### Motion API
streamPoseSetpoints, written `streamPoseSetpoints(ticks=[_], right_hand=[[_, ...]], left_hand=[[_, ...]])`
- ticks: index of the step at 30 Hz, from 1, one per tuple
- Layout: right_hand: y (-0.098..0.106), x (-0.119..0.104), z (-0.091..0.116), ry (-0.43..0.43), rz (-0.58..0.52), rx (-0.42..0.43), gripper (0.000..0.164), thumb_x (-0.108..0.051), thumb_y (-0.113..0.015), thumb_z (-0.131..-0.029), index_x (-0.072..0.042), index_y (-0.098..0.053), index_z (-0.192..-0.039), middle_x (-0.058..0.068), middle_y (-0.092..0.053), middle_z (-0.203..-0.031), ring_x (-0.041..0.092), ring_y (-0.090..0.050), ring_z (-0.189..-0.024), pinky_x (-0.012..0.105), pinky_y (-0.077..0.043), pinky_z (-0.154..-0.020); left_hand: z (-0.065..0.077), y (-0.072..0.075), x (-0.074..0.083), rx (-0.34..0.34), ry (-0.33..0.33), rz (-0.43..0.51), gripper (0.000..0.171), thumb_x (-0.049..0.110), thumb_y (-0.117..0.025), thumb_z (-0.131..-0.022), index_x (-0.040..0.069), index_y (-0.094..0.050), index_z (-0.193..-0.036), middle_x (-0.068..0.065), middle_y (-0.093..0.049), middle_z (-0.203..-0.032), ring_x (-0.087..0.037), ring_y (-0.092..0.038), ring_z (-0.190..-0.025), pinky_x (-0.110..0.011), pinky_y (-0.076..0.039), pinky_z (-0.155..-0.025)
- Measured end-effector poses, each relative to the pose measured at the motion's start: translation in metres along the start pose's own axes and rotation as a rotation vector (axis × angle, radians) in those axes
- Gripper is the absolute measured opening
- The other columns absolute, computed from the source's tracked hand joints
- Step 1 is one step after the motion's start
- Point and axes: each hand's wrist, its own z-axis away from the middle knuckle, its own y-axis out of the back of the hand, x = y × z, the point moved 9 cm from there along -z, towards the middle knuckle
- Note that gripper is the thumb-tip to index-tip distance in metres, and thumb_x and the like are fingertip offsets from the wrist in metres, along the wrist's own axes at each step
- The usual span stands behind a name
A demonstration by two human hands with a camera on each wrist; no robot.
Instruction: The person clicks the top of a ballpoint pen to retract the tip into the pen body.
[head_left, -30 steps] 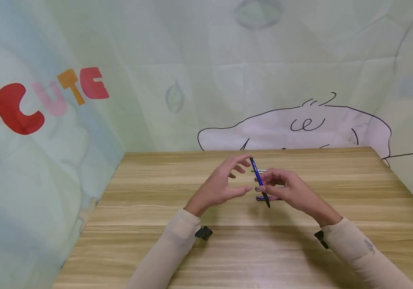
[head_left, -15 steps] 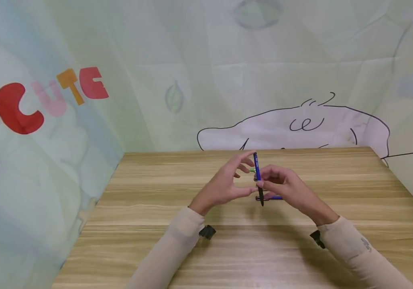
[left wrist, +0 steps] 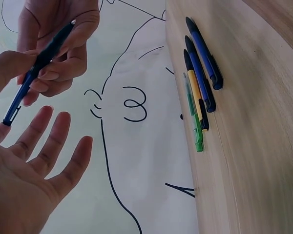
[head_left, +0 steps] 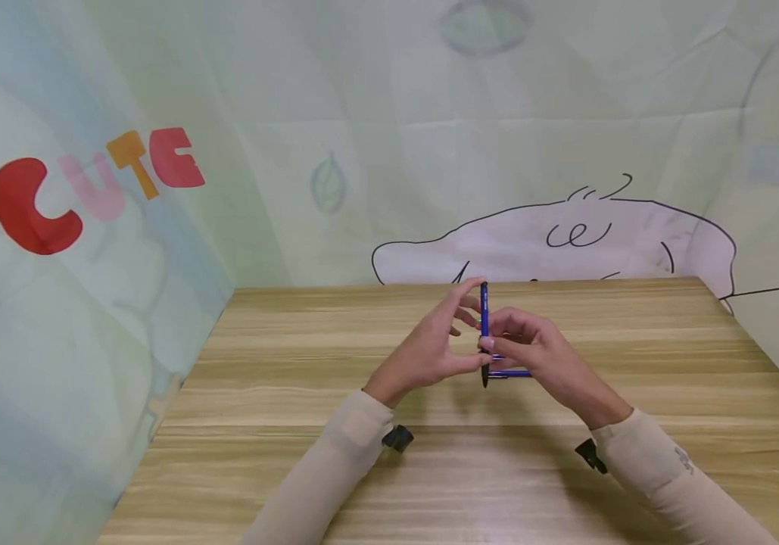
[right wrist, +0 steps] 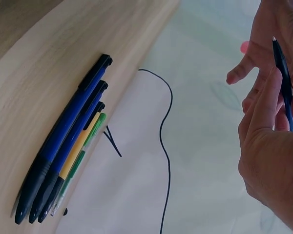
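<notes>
My right hand point(head_left: 542, 356) pinches a blue-and-black ballpoint pen point(head_left: 484, 314) between thumb and fingers, tip down, nearly upright above the table. The pen's metal point shows in the right wrist view. On its other side, my left hand point(head_left: 423, 344) spans the pen, index fingertip at the top end and thumb against the dark lower barrel. The left hand's other fingers spread away from it. Behind the hands, a blue pen point(left wrist: 203, 51), a second blue pen point(left wrist: 199, 73), a yellow pen point(left wrist: 194, 83) and a green clear-bodied pen point(left wrist: 192, 112) lie side by side.
The wooden table point(head_left: 260, 424) reaches to a printed cloth backdrop point(head_left: 362, 151) along its far edge. Another stretch of the cloth, with red, pink and orange letters point(head_left: 174, 157), hangs at the left.
The held pen has swung from a slant to nearly upright and moved slightly left. My left hand has come right, bringing index fingertip and thumb onto the pen.
</notes>
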Motion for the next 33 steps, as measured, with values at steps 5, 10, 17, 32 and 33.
streamPoseSetpoints(ticks=[5, 10, 17, 32, 33], right_hand=[[-0.001, 0.0, 0.0, -0.003, -0.02, 0.004, 0.024, -0.02, -0.068, -0.099, -0.006, -0.064, -0.118, 0.008, -0.068, -0.101, 0.022, -0.07, -0.092, 0.048, -0.06, -0.084], [0.0, -0.003, 0.001, 0.015, -0.03, 0.012, 0.022, -0.017, -0.068, -0.098, -0.005, -0.065, -0.116, 0.007, -0.068, -0.099, 0.02, -0.069, -0.09, 0.044, -0.061, -0.081], [-0.001, 0.001, 0.002, -0.032, -0.034, -0.012, 0.024, -0.018, -0.07, -0.097, -0.004, -0.065, -0.116, 0.009, -0.066, -0.102, 0.02, -0.069, -0.092, 0.045, -0.061, -0.083], [0.006, 0.013, 0.01, -0.087, 0.134, -0.086, 0.027, -0.026, -0.068, -0.099, -0.007, -0.068, -0.119, 0.016, -0.068, -0.116, 0.044, -0.064, -0.109, 0.042, -0.061, -0.084], [0.007, 0.013, 0.01, -0.086, 0.153, -0.086, 0.027, -0.026, -0.068, -0.099, -0.008, -0.068, -0.119, 0.015, -0.068, -0.116, 0.044, -0.065, -0.108, 0.041, -0.061, -0.083]], left_hand=[[0.0, 0.0, 0.0, -0.002, 0.018, 0.024, 0.103, 0.015, -0.085, -0.083, 0.027, -0.017, -0.161, -0.006, -0.057, -0.134, -0.018, -0.06, -0.114, -0.042, -0.056, -0.088], [0.0, -0.001, -0.001, 0.001, 0.027, 0.036, 0.102, 0.016, -0.084, -0.084, 0.029, -0.018, -0.16, -0.006, -0.057, -0.135, -0.017, -0.06, -0.114, -0.041, -0.055, -0.089], [0.002, -0.003, -0.002, 0.0, 0.032, -0.006, 0.105, 0.021, -0.087, -0.082, 0.029, -0.016, -0.159, -0.004, -0.057, -0.134, -0.015, -0.061, -0.113, -0.035, -0.054, -0.089], [0.016, 0.01, -0.005, 0.002, 0.019, -0.063, 0.094, 0.025, -0.085, -0.084, 0.032, -0.027, -0.159, -0.004, -0.058, -0.134, -0.018, -0.06, -0.115, -0.039, -0.055, -0.092], [0.018, 0.012, -0.006, 0.005, 0.018, -0.071, 0.092, 0.024, -0.084, -0.085, 0.031, -0.029, -0.158, -0.004, -0.058, -0.134, -0.019, -0.06, -0.115, -0.038, -0.055, -0.092]])
